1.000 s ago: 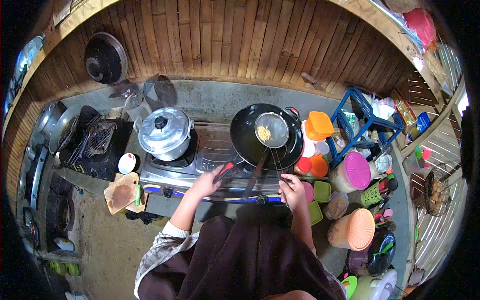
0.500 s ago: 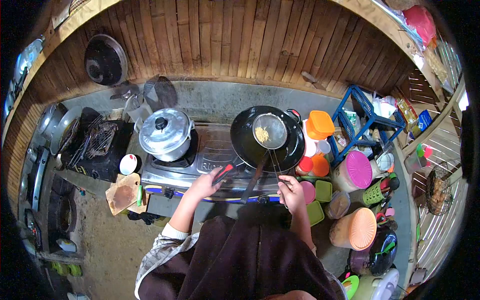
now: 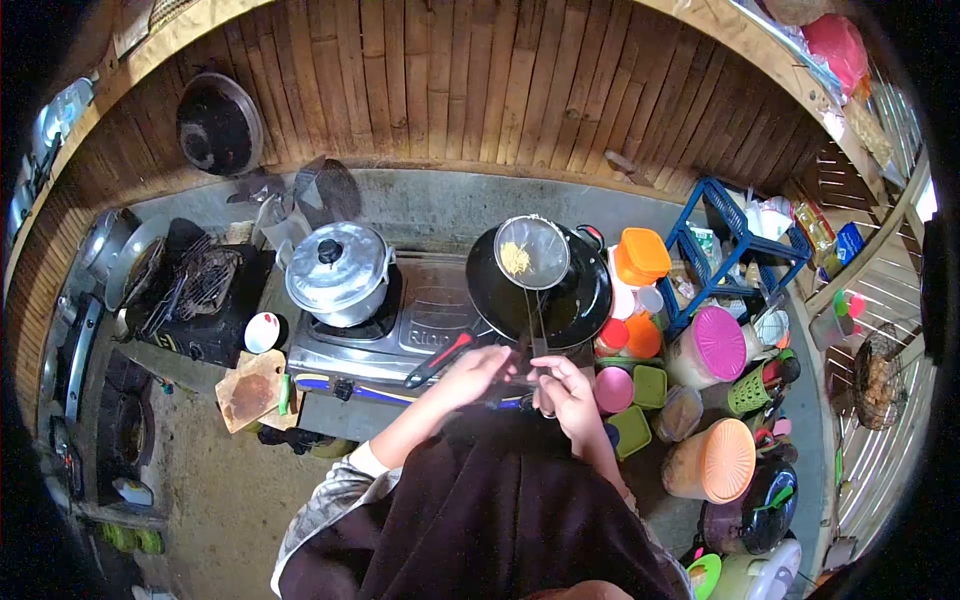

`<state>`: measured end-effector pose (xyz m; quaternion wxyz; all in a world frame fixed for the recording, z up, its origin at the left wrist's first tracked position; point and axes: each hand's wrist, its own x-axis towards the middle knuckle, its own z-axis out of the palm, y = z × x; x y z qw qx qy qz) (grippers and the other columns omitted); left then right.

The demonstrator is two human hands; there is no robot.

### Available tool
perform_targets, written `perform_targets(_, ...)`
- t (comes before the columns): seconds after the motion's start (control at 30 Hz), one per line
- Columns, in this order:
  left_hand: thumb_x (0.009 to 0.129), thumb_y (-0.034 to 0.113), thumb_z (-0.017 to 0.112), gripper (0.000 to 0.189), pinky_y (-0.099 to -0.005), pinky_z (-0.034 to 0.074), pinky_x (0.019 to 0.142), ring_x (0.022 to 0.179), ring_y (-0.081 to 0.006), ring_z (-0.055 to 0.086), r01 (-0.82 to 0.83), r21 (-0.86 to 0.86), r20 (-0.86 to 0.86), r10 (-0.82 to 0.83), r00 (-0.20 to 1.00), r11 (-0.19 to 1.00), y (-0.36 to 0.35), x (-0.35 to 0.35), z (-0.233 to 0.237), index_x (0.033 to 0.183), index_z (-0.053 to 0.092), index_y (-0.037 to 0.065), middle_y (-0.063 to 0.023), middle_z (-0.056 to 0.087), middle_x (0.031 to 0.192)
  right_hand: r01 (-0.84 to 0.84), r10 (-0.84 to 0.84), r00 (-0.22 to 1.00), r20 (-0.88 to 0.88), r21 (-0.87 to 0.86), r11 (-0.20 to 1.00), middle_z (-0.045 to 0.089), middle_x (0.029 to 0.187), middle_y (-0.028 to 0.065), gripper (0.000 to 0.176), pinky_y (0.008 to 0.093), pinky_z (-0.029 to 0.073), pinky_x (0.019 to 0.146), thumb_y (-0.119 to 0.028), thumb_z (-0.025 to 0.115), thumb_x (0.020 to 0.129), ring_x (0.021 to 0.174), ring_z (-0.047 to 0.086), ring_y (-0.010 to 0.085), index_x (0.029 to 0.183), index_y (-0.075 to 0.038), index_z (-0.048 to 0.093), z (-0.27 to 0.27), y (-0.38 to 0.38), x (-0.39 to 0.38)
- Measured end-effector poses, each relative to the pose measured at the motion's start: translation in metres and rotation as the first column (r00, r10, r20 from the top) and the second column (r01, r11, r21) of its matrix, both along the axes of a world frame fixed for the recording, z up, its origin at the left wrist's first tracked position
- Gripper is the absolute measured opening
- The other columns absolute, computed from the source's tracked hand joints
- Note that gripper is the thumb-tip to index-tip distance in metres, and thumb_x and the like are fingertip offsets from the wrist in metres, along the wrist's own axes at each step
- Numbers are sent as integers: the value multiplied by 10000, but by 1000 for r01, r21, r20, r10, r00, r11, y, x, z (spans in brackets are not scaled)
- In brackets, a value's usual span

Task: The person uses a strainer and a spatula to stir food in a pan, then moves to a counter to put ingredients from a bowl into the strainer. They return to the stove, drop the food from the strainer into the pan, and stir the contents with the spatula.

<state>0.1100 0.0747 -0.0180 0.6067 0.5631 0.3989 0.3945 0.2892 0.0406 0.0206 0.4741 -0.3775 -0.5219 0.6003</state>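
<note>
My right hand (image 3: pixel 563 386) is closed around the handle of a wire mesh strainer (image 3: pixel 545 245). The strainer is raised over a black wok (image 3: pixel 592 312), with a small heap of pale yellow fried bits (image 3: pixel 515 258) in its mesh. Close by, my left hand (image 3: pixel 480 372) reaches to a dark spatula (image 3: pixel 522 352) beside the strainer handle. Blur hides whether its fingers grip the spatula. The wok's black and red handle (image 3: pixel 440 361) juts out to the left of that hand.
A lidded aluminium pot (image 3: pixel 338 275) occupies the left burner of the stove (image 3: pixel 430 300). Plastic containers, including a pink-lidded tub (image 3: pixel 718 342), crowd the right side near a blue rack (image 3: pixel 742 240). A cutting board (image 3: pixel 250 392) lies at the left.
My left hand has moved right, from beside the wok handle to the spatula near my right hand. The strainer has shifted slightly up and left, with the bits still in it.
</note>
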Motion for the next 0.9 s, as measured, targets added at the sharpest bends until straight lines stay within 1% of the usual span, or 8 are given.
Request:
perform_targets(0.13, 889, 343, 391, 383, -232, 428, 617, 677, -121, 539, 72, -347, 180, -9, 984, 935, -8, 18, 29, 968, 562, 10, -47, 585, 780, -147, 147, 989, -25, 8, 989, 535, 759, 17, 176, 186, 371, 477, -34, 440, 854, 541, 475, 57, 1016, -41, 509, -1, -4, -16)
perform_targets(0.2, 875, 313, 438, 325, -231, 418, 574, 651, -102, 524, 99, -335, 290, 2, 957, 937, -10, 22, 22, 924, 567, 18, -31, 574, 756, -96, 97, 995, 23, -18, 995, 516, 725, 1, 160, 180, 363, 470, -42, 465, 849, 532, 458, 43, 1005, -42, 503, 0, -8, -23)
perform_targets(0.27, 859, 259, 485, 245, -220, 409, 566, 643, -92, 518, 72, -283, 378, 41, 925, 957, -9, 22, 8, 875, 560, 26, -20, 563, 735, -168, 167, 984, -63, -17, 986, 508, 712, -7, 153, 177, 357, 464, -43, 476, 846, 538, 459, 37, 998, -46, 495, -9, -7, -23)
perform_targets(0.4, 859, 175, 479, 171, -224, 434, 578, 671, -95, 538, 73, -242, 210, -22, 977, 967, -12, 10, 20, 864, 541, 16, -34, 575, 774, -144, 141, 989, 40, 101, 984, 517, 709, 26, 143, 186, 358, 440, -36, 459, 852, 505, 474, 68, 995, -33, 472, -10, -9, -31)
perform_targets(0.5, 866, 173, 462, 184, -232, 448, 594, 679, -108, 549, 77, -276, 247, -6, 969, 958, -11, 2, 18, 883, 527, 2, -52, 580, 793, -226, 223, 970, 91, 20, 974, 515, 646, 39, 158, 186, 356, 420, -93, 427, 878, 467, 473, 75, 1021, -40, 467, 3, -11, -19)
perform_targets(0.67, 886, 158, 408, 193, -263, 465, 591, 650, -131, 545, -22, -393, 210, 113, 971, 919, -13, -9, 22, 926, 500, -8, -69, 568, 758, -45, 65, 966, 252, -87, 995, 515, 600, 40, 237, 193, 367, 422, -177, 377, 904, 453, 468, 79, 1083, -44, 458, -29, 2, -9)
perform_targets(0.8, 889, 148, 395, 192, -257, 438, 525, 549, -116, 469, -36, -405, 259, 153, 954, 914, -11, -18, 18, 951, 471, -17, -23, 488, 655, 3, -16, 913, 408, 32, 999, 499, 591, 13, 344, 216, 415, 494, -254, 441, 884, 492, 478, 93, 1198, -118, 418, -47, 4, -19)
perform_targets(0.9, 896, 157, 375, 204, -233, 378, 457, 509, -87, 404, -14, -440, 310, 167, 936, 898, -11, -21, 19, 962, 475, -8, -1, 439, 603, 11, 33, 845, 534, -79, 997, 544, 745, 42, 380, 223, 429, 519, -230, 467, 873, 604, 510, 103, 1232, -144, 381, -50, 8, -27)
